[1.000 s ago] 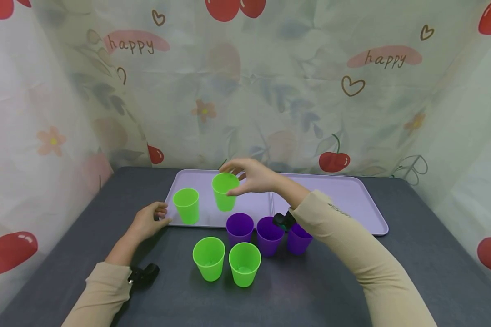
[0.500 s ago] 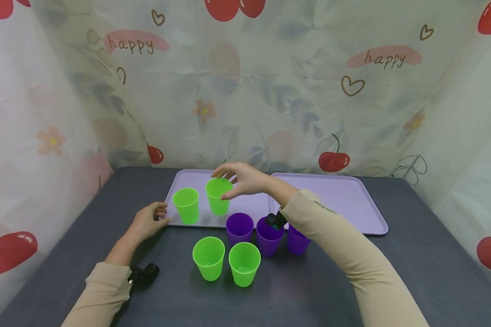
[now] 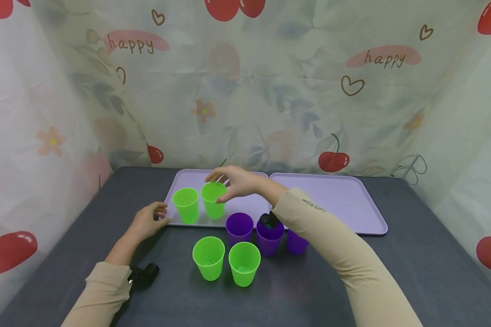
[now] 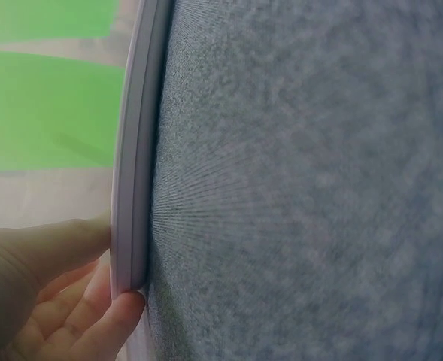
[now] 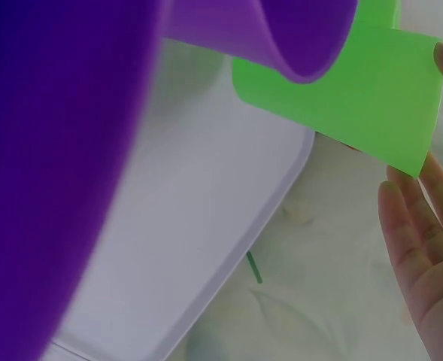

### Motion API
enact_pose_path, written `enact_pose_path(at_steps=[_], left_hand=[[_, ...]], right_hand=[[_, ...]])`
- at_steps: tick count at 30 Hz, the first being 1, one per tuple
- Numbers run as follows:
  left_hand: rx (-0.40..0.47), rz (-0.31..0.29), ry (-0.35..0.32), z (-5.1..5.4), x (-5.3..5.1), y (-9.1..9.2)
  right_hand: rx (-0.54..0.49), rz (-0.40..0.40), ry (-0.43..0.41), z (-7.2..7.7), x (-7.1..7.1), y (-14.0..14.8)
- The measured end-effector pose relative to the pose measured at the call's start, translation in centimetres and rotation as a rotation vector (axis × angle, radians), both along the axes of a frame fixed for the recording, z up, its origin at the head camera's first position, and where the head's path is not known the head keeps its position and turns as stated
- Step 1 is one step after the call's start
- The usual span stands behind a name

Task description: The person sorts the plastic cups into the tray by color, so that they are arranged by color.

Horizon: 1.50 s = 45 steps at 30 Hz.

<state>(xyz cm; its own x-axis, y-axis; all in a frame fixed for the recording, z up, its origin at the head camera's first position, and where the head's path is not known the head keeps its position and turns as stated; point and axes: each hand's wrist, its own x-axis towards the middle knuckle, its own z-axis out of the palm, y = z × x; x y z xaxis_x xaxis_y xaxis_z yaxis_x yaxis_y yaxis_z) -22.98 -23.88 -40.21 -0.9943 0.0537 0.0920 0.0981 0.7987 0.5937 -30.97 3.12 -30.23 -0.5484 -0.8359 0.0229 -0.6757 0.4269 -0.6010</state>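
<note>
My right hand (image 3: 233, 182) holds a green cup (image 3: 212, 204) by its rim, thumb on the near side and fingers on the far side. This cup stands upright at the left tray (image 3: 245, 205), beside another green cup (image 3: 187, 208); whether its base touches the tray cannot be told. At the tray's front left corner, my left hand (image 3: 147, 222) pinches the edge; in the left wrist view its thumb and fingers meet the tray rim (image 4: 135, 150). The right wrist view shows the held green cup (image 5: 356, 98) partly behind purple cups.
Two green cups (image 3: 208, 261) stand on the dark table in front. Several purple cups (image 3: 239, 229) stand in a row by the trays' front edge, the rightmost partly behind my right sleeve. A second lilac tray (image 3: 331, 204) lies on the right. Patterned cloth (image 3: 249, 113) hangs behind.
My right hand has carried the green cup leftward and lower, towards the other green cup on the left tray. My left hand has stayed at the tray corner.
</note>
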Motion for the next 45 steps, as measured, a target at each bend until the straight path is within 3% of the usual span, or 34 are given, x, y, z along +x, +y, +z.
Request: enact_pose_path(at_steps=[24, 34, 45], left_hand=[[-0.002, -0.008, 0.003, 0.0, 0.1, -0.1], [-0.001, -0.005, -0.002, -0.1, -0.1, -0.2], [-0.004, -0.010, 0.000, 0.0, 0.0, -0.1]], right_hand=[[0.139, -0.010, -0.005, -0.9, 0.1, -1.1], [0.118, 0.007, -0.064, -0.8, 0.1, -1.0], [0.135, 0.023, -0.058, -0.4, -0.1, -0.4]])
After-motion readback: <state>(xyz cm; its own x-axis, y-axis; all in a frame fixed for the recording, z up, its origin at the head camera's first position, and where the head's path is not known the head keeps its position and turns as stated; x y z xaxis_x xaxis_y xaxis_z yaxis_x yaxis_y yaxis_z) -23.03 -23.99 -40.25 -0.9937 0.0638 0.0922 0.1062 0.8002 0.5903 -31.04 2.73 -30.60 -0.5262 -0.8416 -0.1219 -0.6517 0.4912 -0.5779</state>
